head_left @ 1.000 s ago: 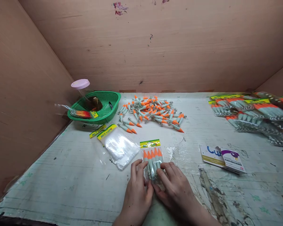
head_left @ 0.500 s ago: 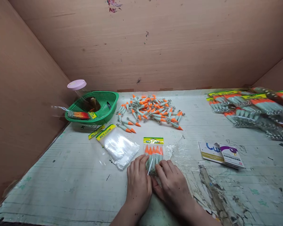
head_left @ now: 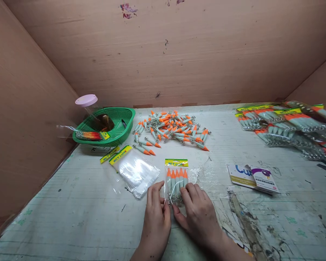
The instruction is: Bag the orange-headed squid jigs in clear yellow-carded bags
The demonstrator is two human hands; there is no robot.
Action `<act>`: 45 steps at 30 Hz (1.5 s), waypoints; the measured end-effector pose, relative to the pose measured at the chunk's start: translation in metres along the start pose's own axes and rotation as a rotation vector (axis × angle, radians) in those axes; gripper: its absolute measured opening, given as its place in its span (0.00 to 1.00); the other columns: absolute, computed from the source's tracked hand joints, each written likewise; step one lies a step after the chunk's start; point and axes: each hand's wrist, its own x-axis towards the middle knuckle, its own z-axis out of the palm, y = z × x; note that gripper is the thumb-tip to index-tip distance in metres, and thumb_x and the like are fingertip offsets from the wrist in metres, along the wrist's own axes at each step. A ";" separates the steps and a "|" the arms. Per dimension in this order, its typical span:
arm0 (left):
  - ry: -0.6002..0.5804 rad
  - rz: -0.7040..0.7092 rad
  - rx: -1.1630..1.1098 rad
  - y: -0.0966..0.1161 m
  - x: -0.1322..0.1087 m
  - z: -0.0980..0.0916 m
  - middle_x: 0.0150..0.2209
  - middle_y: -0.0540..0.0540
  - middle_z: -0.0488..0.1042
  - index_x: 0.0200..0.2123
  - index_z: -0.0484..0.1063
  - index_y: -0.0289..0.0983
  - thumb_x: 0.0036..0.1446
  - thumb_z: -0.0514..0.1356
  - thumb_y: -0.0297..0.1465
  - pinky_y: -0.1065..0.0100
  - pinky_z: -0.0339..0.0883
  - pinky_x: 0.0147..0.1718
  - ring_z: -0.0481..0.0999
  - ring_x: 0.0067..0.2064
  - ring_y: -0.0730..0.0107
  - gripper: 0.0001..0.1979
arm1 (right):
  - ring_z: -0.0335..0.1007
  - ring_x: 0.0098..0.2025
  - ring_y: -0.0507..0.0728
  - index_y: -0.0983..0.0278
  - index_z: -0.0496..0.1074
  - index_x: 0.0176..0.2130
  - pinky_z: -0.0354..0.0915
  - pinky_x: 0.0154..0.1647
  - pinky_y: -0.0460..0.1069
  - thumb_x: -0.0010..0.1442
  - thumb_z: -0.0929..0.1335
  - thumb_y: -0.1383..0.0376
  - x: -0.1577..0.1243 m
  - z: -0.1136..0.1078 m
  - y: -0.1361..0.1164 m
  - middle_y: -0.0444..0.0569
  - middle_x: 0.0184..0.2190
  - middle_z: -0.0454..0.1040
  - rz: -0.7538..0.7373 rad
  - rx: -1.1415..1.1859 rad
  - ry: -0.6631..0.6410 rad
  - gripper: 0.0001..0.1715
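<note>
A clear bag of lures (head_left: 176, 177) with a yellow-green header lies flat on the table, the lures' orange tips pointing toward the header and their metal hooks bunched at the bottom. My left hand (head_left: 156, 214) is beside the bag's lower left corner, fingers raised and apart, thumb close to the bottom edge. On the lower right side, my right hand (head_left: 199, 210) grips the bag, fingertips on top and thumb at the bottom edge. Left of the bag is a stack of empty clear bags (head_left: 137, 170) with matching headers. A loose pile of orange-tipped lures (head_left: 176, 127) lies behind.
A green basket (head_left: 125, 136) at the back left holds a pink-lidded jar (head_left: 86, 100) and a packet of red-orange lures (head_left: 89, 135). Filled lure packets (head_left: 293, 127) are heaped at the back right. A printed card box (head_left: 253, 177) lies to the right. Cardboard-coloured walls enclose the table.
My left hand has lifted off the bag's front and drawn left, its fingers spreading. More of the lures and hooks shows. My right hand stays at the right side.
</note>
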 end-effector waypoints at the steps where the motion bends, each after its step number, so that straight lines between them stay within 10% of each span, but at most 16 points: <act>1: -0.011 -0.025 -0.026 0.000 0.000 0.000 0.50 0.40 0.64 0.52 0.59 0.39 0.56 0.49 0.25 0.63 0.74 0.33 0.72 0.33 0.70 0.19 | 0.59 0.34 0.61 0.66 0.67 0.34 0.58 0.31 0.52 0.56 0.61 0.65 0.000 0.000 0.001 0.54 0.31 0.67 -0.003 0.010 0.005 0.08; 18: -0.162 -0.608 -0.672 0.011 0.021 -0.011 0.26 0.56 0.66 0.53 0.48 0.36 0.45 0.64 0.34 0.68 0.70 0.28 0.71 0.25 0.74 0.35 | 0.63 0.33 0.57 0.66 0.65 0.37 0.65 0.29 0.50 0.57 0.62 0.71 -0.001 -0.009 0.012 0.52 0.32 0.66 -0.107 0.347 0.024 0.06; 45: -0.120 -0.561 -0.520 -0.003 0.017 0.002 0.21 0.60 0.65 0.47 0.52 0.37 0.41 0.63 0.31 0.74 0.62 0.21 0.68 0.20 0.76 0.30 | 0.63 0.33 0.57 0.64 0.65 0.33 0.64 0.31 0.50 0.56 0.62 0.68 -0.003 -0.006 0.007 0.50 0.29 0.64 0.017 0.299 0.044 0.02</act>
